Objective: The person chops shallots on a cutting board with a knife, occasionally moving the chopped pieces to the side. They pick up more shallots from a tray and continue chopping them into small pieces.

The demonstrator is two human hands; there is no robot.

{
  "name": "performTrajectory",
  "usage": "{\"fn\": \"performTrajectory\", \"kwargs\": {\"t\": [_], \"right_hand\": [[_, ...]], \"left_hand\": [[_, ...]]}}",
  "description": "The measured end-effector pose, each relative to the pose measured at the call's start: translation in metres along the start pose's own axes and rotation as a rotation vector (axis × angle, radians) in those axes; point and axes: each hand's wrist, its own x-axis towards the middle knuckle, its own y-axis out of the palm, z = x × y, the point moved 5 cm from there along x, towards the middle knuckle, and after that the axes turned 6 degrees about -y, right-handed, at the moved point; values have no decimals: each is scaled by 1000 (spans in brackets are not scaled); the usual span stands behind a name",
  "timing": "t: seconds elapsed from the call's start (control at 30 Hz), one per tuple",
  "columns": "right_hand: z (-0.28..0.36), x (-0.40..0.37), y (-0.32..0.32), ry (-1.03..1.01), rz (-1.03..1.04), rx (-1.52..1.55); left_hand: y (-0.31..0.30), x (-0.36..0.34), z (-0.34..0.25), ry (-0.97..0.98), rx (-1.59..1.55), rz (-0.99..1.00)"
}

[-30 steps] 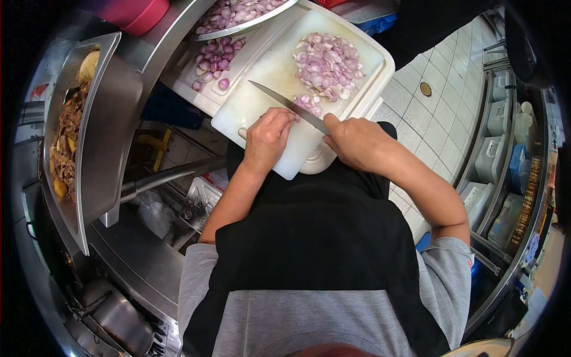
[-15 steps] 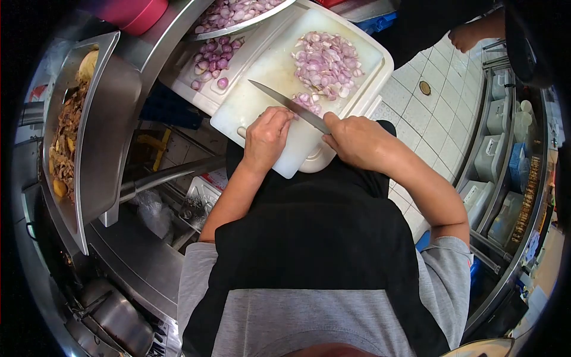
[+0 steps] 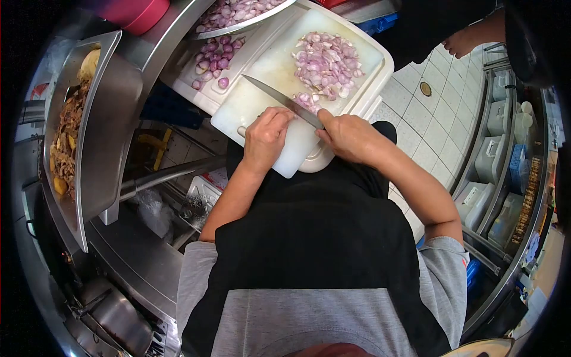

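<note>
My right hand (image 3: 351, 137) is closed round the handle of a long kitchen knife (image 3: 270, 94), its blade pointing to the upper left across a white cutting board (image 3: 241, 110). Against the blade's near side, my left hand (image 3: 266, 137) has its fingers pinched together on a small shallot, mostly hidden by the fingertips. Just beyond the blade lies a small heap of fresh shallot slices (image 3: 307, 101). A larger pile of sliced shallots (image 3: 327, 65) covers the board's far right. Whole peeled shallots (image 3: 215, 58) sit left of the board on a pale plastic surface.
A bowl (image 3: 253, 22) of shallots stands at the top. Along the left is a deep steel tray (image 3: 113, 113) with cooked food, near a pink container (image 3: 140, 18). Another person's hand (image 3: 461, 44) shows at upper right, above floor tiles (image 3: 425, 116). Shelves with plastic boxes (image 3: 491, 157) line the right.
The knife has slid slightly toward the upper left, with my right hand moving along with it. My left hand stays nearly still. The other person's hand has shifted a little.
</note>
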Motion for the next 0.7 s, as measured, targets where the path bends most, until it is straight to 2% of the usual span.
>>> {"fn": "performTrajectory", "kwargs": {"t": [0.2,0.7], "right_hand": [[17,-19,-30,65,146,-7],[15,-18,-2,47,59,-16]], "left_hand": [[0,0,2,23,36,0],[2,-2,2,35,59,4]]}}
